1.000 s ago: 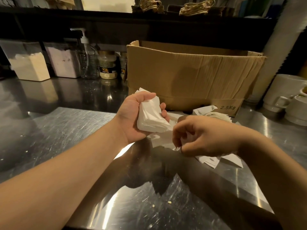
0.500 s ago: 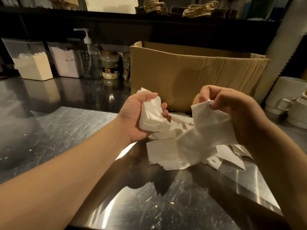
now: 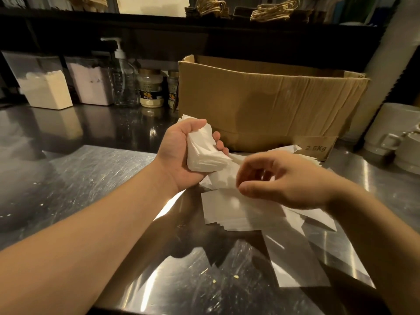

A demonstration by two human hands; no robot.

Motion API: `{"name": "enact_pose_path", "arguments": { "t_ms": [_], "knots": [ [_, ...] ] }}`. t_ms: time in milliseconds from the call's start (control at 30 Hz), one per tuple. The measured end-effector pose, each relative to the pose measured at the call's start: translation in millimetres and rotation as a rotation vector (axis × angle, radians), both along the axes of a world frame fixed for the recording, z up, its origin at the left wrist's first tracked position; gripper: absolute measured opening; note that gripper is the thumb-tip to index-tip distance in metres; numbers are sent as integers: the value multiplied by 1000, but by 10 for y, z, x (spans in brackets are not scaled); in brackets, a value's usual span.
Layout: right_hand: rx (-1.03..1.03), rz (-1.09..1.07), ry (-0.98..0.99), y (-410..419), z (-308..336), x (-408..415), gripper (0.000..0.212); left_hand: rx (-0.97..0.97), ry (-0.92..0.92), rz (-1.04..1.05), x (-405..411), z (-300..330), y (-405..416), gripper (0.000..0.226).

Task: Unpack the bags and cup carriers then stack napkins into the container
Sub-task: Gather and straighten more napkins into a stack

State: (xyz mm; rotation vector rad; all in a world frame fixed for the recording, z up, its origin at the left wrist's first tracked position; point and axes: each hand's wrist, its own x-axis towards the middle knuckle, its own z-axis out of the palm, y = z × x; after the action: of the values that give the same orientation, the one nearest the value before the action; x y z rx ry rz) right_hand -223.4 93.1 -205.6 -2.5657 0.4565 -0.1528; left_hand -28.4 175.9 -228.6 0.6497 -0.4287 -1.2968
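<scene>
Since half a second before, the right hand (image 3: pixel 293 178) had dropped from in front of the cardboard box (image 3: pixel 268 103), where it held a napkin aloft, down to the loose pile of napkins (image 3: pixel 236 212) on the steel counter (image 3: pixel 91 178). It hovered just over the pile with fingers curled and thumb drawn toward the forefinger; motion blur made it hard to tell whether a sheet was pinched between them. The left hand (image 3: pixel 181 155) had stayed where it was, left of the right hand and nearer the box, palm up, thumb and fingers wrapped round a thick wad of folded napkins (image 3: pixel 204 155). The pile lay fanned out on the counter to the right of centre, near the box's front wall and partly under the right hand. Far left along the back stood two clear tubs of powder (image 3: pixel 45 87), a pump bottle (image 3: pixel 123 83) and two jars (image 3: pixel 150 90). At the far right sat white mugs (image 3: pixel 391 130).
</scene>
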Motion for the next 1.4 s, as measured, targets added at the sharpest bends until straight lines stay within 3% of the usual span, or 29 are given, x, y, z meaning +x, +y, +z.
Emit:
{"name": "enact_pose_path", "arguments": {
  "t_ms": [167, 300, 400, 500, 834, 1034, 1134, 1401],
  "knots": [
    [39, -17, 104, 12, 22, -18, 7, 8, 18, 31, -8, 1, -9, 47],
    [94, 97, 390, 77, 147, -108, 15, 30, 6, 44, -29, 0, -11, 45],
    [31, 137, 584, 180, 165, -118, 27, 45, -19, 48, -35, -4, -10, 47],
    [-67, 129, 608, 262, 135, -78, 26, 50, -36, 48, -37, -6, -7, 49],
    [-132, 185, 522, 269, 76, -67, 14, 61, -61, 45, -38, -34, -19, 48],
    [388, 348, 120, 199, 184, -150, 14, 48, -53, 37, -14, -48, -37, 48],
    [573, 259, -47, 98, 176, -160, 20, 50, -60, 38, -15, -45, -30, 48],
    [398, -239, -218, -32, -30, 26, 20, 44, -28, 45, -13, -7, -1, 47]
  ]
}}
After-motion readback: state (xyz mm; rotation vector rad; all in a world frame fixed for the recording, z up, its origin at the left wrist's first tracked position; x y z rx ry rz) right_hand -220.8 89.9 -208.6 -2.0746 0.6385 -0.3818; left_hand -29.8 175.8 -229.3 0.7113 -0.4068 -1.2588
